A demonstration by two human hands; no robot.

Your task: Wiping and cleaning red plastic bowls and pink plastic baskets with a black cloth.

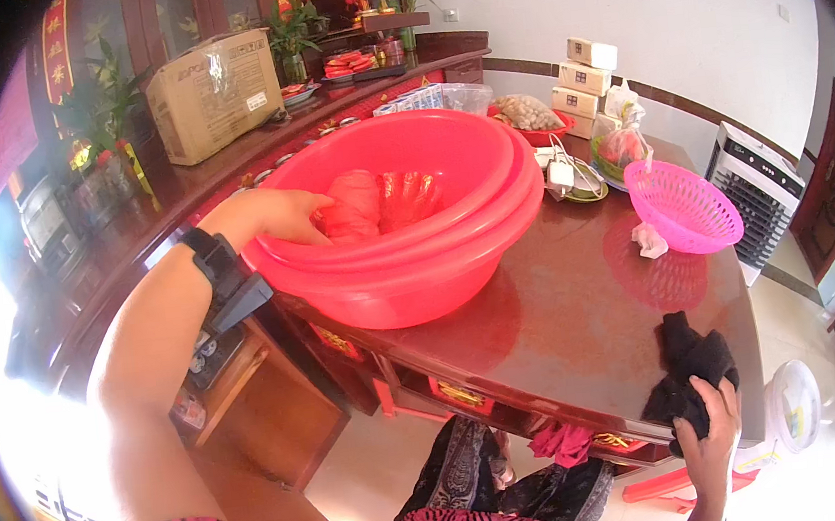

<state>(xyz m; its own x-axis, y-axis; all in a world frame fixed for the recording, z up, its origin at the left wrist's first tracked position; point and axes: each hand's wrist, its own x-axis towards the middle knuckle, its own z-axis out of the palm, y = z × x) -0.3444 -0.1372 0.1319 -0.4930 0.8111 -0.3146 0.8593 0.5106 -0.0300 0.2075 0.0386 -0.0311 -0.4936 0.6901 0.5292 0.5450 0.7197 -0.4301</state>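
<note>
My left hand (274, 218) reaches over the near-left rim of a stack of large red plastic basins (405, 292). Its fingers are inside the top basin, close against a red wrapped bundle (353, 202); whether they grip it is unclear. Next to that bundle lies a shiny red item with gold markings (411, 193). Toward the right end of the dark wooden table (544, 323), my right hand (707, 413) holds a crumpled black cloth (699, 361) against the tabletop near its front edge.
A pink plastic colander (683, 205) stands tilted near a crumpled white tissue (649, 240). Behind are a white charger (561, 171), a bagged item (624, 139) and stacked small boxes (581, 79). A cardboard box (217, 95) sits on the back cabinet. A red stool (666, 489) is below right.
</note>
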